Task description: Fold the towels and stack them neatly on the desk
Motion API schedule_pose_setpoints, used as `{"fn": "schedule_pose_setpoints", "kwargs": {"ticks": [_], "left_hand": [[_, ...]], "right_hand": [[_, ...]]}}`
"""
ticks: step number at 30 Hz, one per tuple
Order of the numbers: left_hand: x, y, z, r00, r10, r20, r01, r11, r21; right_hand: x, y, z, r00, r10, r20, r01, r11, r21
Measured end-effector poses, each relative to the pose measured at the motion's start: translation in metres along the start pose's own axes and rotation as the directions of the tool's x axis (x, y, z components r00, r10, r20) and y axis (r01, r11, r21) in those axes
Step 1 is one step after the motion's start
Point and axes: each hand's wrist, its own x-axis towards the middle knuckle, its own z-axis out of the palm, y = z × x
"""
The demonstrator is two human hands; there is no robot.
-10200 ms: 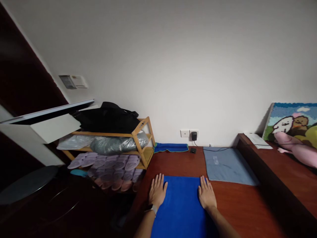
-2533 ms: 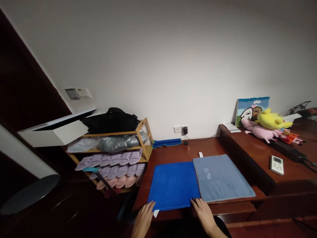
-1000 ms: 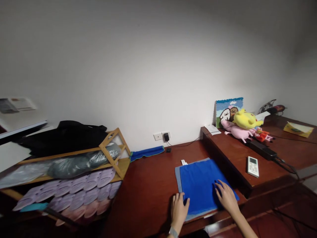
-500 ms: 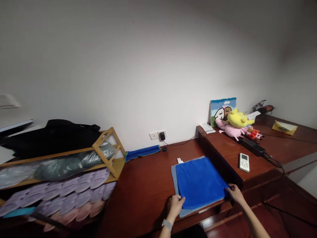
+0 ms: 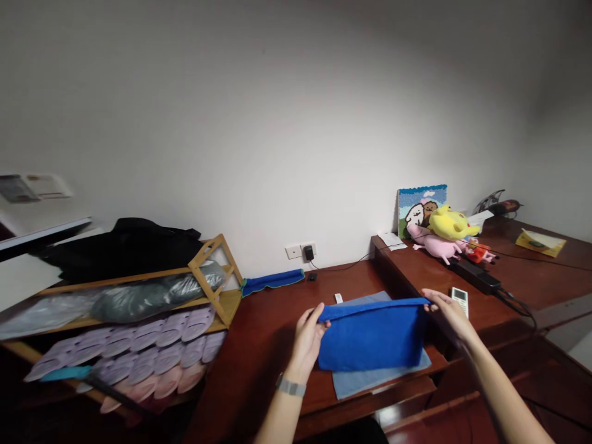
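Note:
A bright blue cloth (image 5: 372, 339) hangs folded between my two hands, its top edge pulled fairly straight. My left hand (image 5: 311, 333) pinches the cloth's upper left corner. At the upper right corner, my right hand (image 5: 444, 310) grips it between thumb and fingers. Below and behind lies a grey-blue cloth (image 5: 356, 383) on the brown table (image 5: 259, 345), partly covered from view by the blue one. A small white tag (image 5: 338, 298) shows at the grey-blue cloth's far edge.
A rolled blue cloth with green edging (image 5: 272, 282) lies by the wall. On the higher desk to the right are a white remote (image 5: 460, 302), plush toys (image 5: 446, 223) and a black power adapter (image 5: 476, 276). A wooden rack (image 5: 213, 280) with lilac slippers (image 5: 152, 336) stands left.
Both hands have lifted the blue cloth's near edge up and away from me, so it now hangs off the table. More of the grey-blue cloth shows at the front.

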Motion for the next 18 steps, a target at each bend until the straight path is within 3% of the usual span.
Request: {"fn": "schedule_pose_setpoints", "kwargs": {"ticks": [3, 7, 11, 14, 18], "left_hand": [[0.026, 0.013, 0.012, 0.996, -0.057, -0.068, 0.052, 0.995, -0.081], [0.061, 0.023, 0.023, 0.990, -0.060, -0.127, 0.047, 0.994, -0.103], [0.071, 0.024, 0.024, 0.994, -0.004, -0.112, -0.006, 0.995, -0.096], [0.061, 0.005, 0.011, 0.998, 0.023, -0.064, -0.026, 0.999, -0.048], [0.034, -0.056, -0.023, 0.998, -0.001, -0.061, 0.007, 0.996, 0.094]], "right_hand": [[0.025, -0.014, 0.022, 0.997, 0.059, 0.043, -0.062, 0.993, 0.095], [0.061, -0.022, 0.049, 0.998, 0.030, 0.047, -0.035, 0.993, 0.115], [0.081, -0.024, 0.055, 0.999, -0.033, 0.039, 0.029, 0.994, 0.106], [0.077, -0.007, 0.041, 0.998, -0.068, 0.002, 0.067, 0.997, 0.039], [0.042, 0.049, 0.009, 0.995, -0.064, -0.078, 0.049, 0.983, -0.178]]}}
